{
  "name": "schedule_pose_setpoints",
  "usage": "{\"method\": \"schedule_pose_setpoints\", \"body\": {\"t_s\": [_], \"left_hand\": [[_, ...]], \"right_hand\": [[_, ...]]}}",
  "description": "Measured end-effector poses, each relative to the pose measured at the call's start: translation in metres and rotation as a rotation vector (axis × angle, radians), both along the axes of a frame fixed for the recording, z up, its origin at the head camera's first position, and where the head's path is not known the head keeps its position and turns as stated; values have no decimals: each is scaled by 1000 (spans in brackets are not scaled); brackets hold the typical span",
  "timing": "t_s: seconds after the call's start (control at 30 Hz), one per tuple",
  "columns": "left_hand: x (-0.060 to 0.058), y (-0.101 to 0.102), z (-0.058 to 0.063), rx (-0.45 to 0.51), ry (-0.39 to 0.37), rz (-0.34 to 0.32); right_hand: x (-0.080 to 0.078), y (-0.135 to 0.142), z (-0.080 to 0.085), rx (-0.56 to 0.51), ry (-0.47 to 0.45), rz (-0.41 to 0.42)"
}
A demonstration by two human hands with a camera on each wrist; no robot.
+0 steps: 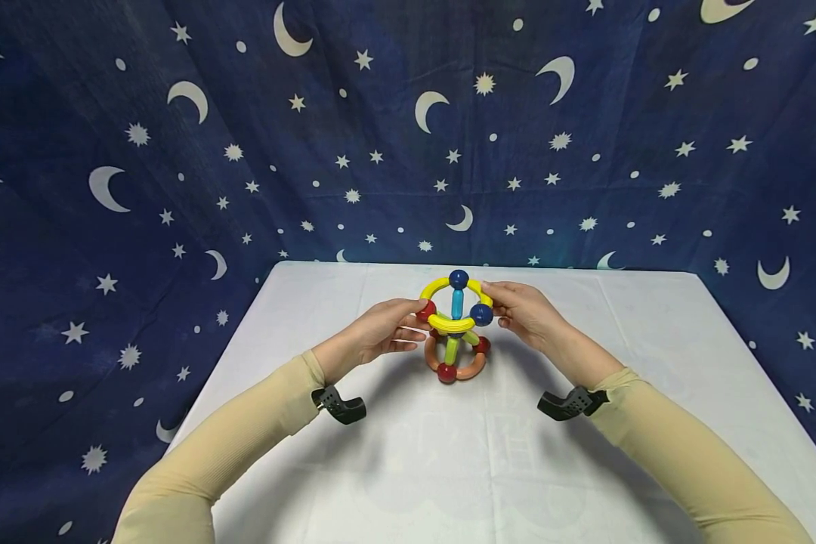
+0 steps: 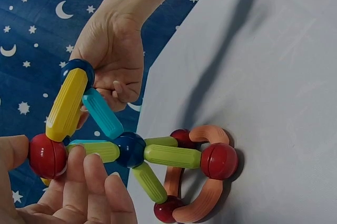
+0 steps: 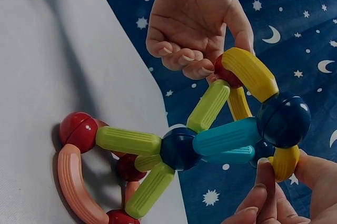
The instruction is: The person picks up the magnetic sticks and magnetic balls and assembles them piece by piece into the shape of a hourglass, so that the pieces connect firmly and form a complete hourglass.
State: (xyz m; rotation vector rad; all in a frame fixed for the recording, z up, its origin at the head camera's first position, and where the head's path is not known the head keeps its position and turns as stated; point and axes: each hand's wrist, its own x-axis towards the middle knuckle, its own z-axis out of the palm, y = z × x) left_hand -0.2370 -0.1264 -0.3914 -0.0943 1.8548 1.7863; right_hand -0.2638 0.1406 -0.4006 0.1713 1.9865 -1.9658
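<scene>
A two-tiered magnetic ball-and-rod model stands on its ring of orange curved rods (image 1: 472, 368) and red balls (image 1: 446, 372). Green rods (image 2: 172, 156) rise from this base to a central blue ball (image 3: 180, 149). From there, light blue rods (image 3: 226, 135) and another green rod lead up to a top ring of yellow curved rods (image 1: 451, 326). My left hand (image 1: 381, 332) pinches the red ball (image 2: 47, 155) on the ring's left. On its right side, my right hand (image 1: 527, 310) pinches a yellow curved rod (image 3: 286, 163) between thumb and fingers, close to two blue balls (image 3: 284, 119).
A white cloth (image 1: 421, 468) covers the table under the model. Behind it hangs a dark blue curtain (image 1: 394, 151) with moons and stars. Black straps (image 1: 343, 406) sit at both wrists, over beige sleeves (image 1: 245, 423).
</scene>
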Motion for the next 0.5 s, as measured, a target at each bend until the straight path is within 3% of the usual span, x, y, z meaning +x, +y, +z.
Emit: {"method": "schedule_pose_setpoints", "body": {"t_s": [0.5], "left_hand": [[-4, 2, -2, 54, 15, 25]], "right_hand": [[5, 3, 2, -11, -13, 5]]}}
